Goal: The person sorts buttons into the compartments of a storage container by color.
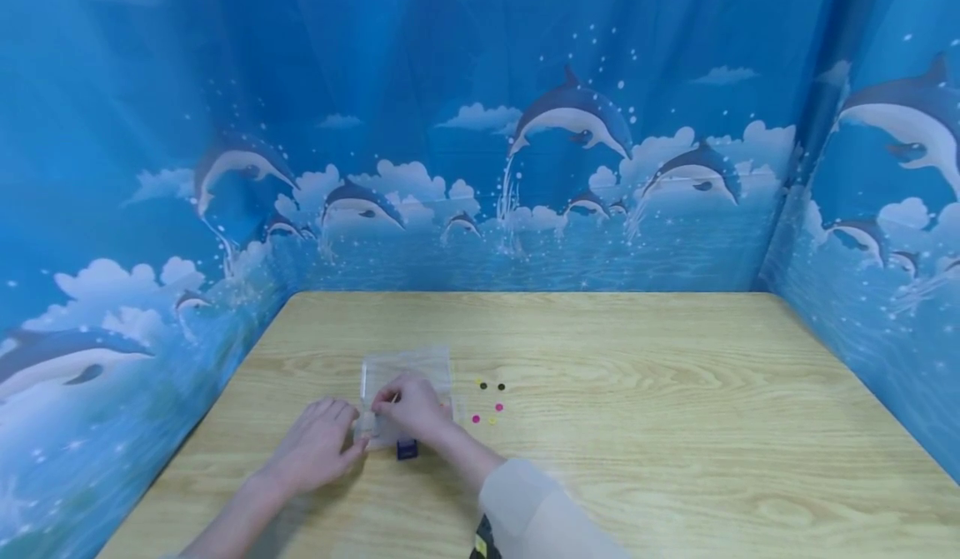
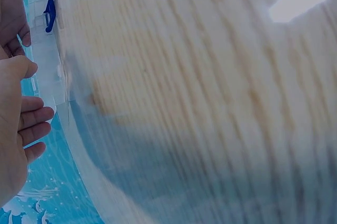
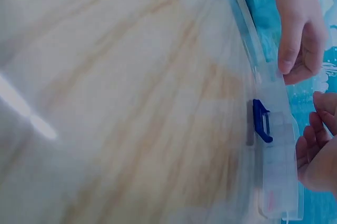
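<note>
On my feeds, the clear compartment box (image 3: 280, 174) lies under the right hand's fingertips and alongside the left's. I have the left hand (image 1: 318, 442) loosely spread, thumb well apart from its fingers, gripping nothing. The right hand (image 1: 416, 409) brings thumb and forefinger close together; I cannot tell whether they pinch anything. Nearer me than those fingers is a dark blue latch (image 1: 407, 449); to their right lie small black discs (image 1: 501, 386) and pink discs (image 1: 498, 407).

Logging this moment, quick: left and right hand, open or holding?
Left hand: open, at the box.
Right hand: over the box; can't tell whether it holds anything.
</note>
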Available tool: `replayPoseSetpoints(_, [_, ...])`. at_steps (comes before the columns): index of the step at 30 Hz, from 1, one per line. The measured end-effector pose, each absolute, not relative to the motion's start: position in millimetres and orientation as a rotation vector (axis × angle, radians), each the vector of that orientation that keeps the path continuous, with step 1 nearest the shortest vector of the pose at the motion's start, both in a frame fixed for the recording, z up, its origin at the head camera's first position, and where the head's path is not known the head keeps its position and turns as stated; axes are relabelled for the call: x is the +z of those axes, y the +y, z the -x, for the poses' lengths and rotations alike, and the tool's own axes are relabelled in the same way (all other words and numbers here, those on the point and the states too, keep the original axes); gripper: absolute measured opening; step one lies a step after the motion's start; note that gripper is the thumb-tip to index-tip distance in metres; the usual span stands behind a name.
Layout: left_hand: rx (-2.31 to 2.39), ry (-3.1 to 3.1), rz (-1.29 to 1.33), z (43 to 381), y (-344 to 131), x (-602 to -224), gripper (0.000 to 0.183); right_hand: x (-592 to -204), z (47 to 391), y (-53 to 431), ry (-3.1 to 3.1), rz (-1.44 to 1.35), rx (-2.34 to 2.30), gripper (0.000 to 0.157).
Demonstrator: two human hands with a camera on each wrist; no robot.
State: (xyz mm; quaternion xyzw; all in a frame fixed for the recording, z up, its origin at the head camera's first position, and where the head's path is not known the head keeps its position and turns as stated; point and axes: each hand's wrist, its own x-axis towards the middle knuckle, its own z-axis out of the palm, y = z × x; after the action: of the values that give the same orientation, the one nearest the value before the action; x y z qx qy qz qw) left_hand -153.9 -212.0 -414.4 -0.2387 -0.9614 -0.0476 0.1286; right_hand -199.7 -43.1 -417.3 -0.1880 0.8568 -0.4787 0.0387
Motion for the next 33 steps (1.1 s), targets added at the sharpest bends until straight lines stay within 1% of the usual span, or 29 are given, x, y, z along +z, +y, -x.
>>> replayPoseSetpoints(5, [-0.136,-2.807,0.687,155,-213,-415,0.03,-417,206,-35,2.523,0.548,-1.585,0.005])
replayPoseSetpoints(8, [-0.135,-2.814,0.683,155,-213,-416,0.032,-415,211,-27,2.473,0.589,-1.628,0.005])
replayPoseSetpoints(13, [-0.141,-2.81,0.679,154,-213,-414,0.032,-413,220,-13,2.411,0.653,-1.631,0.006])
replayPoseSetpoints(20, [-0.131,-2.809,0.685,155,-213,-412,0.032,-408,227,8,2.406,0.646,-1.642,0.007])
replayPoseSetpoints(33, [-0.112,-2.814,0.696,154,-213,-412,0.033,-403,238,51,2.451,0.629,-1.671,0.019])
